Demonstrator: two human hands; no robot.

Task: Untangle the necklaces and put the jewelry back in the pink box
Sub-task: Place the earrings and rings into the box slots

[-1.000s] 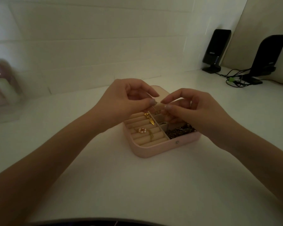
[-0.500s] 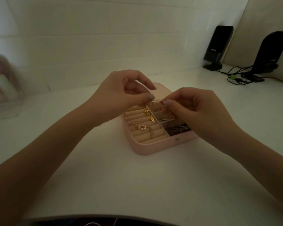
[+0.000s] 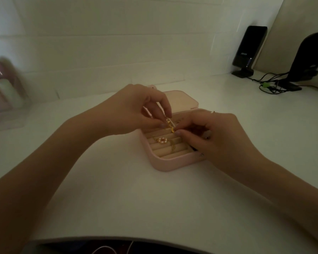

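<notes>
The pink box [image 3: 165, 163] lies open on the white table, its lid [image 3: 182, 102] tipped back. Cream ring rolls fill its left half, and a pearl ring [image 3: 162, 140] and a thin gold chain [image 3: 173, 147] lie on them. Just above the rolls my left hand [image 3: 136, 110] pinches a gold necklace [image 3: 169, 125] between thumb and forefinger. My right hand [image 3: 215, 136] pinches the same necklace's lower end at its fingertips and covers the box's right compartments.
Two black speakers [image 3: 248, 50] [image 3: 308, 59] with tangled cables [image 3: 270, 85] stand at the back right. A blurred clear container [image 3: 6, 99] with pale bottles sits at the far left. The white wall [image 3: 117, 52] is close behind the box. The table's front edge [image 3: 154, 238] runs along the bottom.
Both hands have sunk lower over the box. My right hand moved left, down over the right compartments, and the gold necklace now hangs shorter between the fingertips.
</notes>
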